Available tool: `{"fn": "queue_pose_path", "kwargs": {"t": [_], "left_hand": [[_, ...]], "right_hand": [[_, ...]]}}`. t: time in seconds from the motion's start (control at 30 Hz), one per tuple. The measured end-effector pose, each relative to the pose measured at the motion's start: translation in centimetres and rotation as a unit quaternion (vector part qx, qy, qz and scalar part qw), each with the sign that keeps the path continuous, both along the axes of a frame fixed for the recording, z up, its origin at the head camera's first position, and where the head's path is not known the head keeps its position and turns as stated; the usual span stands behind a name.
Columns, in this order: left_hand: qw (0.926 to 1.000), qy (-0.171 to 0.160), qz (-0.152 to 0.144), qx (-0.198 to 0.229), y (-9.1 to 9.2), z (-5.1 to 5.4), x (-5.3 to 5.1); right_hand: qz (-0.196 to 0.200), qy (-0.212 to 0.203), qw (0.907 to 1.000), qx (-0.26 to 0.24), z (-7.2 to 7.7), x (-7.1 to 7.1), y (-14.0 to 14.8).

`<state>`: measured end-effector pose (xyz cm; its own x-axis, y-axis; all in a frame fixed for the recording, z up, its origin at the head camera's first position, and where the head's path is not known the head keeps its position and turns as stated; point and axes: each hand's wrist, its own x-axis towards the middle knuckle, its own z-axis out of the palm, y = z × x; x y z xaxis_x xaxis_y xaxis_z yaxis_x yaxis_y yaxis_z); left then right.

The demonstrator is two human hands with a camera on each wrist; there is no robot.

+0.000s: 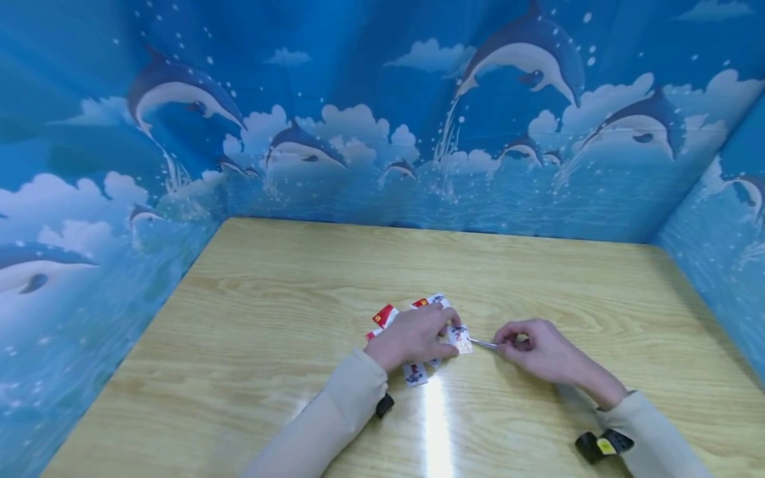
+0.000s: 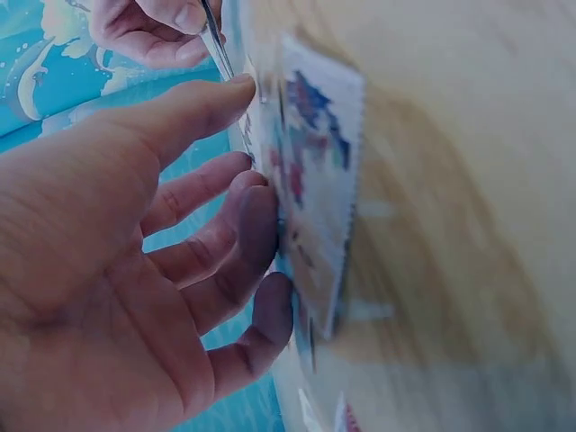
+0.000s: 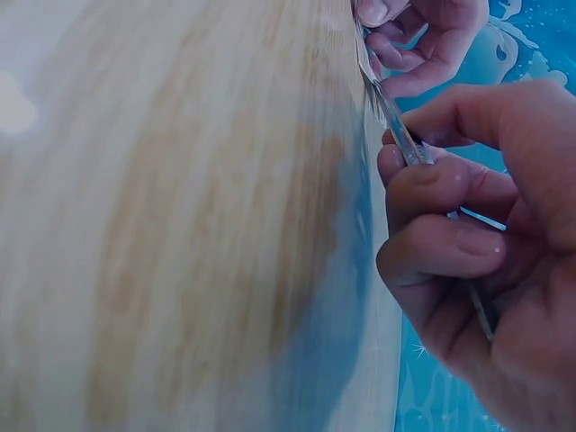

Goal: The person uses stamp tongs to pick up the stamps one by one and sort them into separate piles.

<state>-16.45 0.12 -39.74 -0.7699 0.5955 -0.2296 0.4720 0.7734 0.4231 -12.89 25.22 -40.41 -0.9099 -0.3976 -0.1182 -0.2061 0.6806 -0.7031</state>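
My right hand point(image 1: 544, 352) grips a slim pair of metal tweezers point(image 1: 483, 343), whose tips point left and meet the edge of a small white postage stamp point(image 1: 461, 340) with a printed figure. Beside that stamp, the thumb and fingertips of my left hand point(image 1: 412, 335) rest at its left side, the fingers loosely bent. In the left wrist view another stamp point(image 2: 319, 184), with toothed edges and a blue and red print, lies near the fingertips. The right wrist view shows the tweezers point(image 3: 396, 126) between thumb and fingers. The left palm hides part of the pile.
Around the left hand lie several more stamps: a red-cornered one point(image 1: 383, 315), one at the back point(image 1: 439, 300) and one at the front point(image 1: 415, 374). All are on a wood-grain table point(image 1: 269, 318). A dolphin-printed blue curtain point(image 1: 358, 192) encloses its back and sides.
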Motion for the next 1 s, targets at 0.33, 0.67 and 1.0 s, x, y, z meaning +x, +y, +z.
{"fn": "queue_pose_path", "kwargs": {"t": [0.33,0.67,1.0], "left_hand": [[0.9992,-0.032,0.001,0.024,-1.0,0.8,0.2],[0.9983,-0.024,-0.007,0.053,-3.6,1.2,-0.2],[0.9973,-0.042,-0.018,0.057,-4.5,0.5,-0.3]], "right_hand": [[-0.012,0.006,0.9999,0.002,0.2,0.2,0.1],[-0.045,0.002,0.9989,0.009,0.3,0.6,0.8],[-0.075,-0.001,0.9972,-0.005,0.4,0.5,1.6]]}}
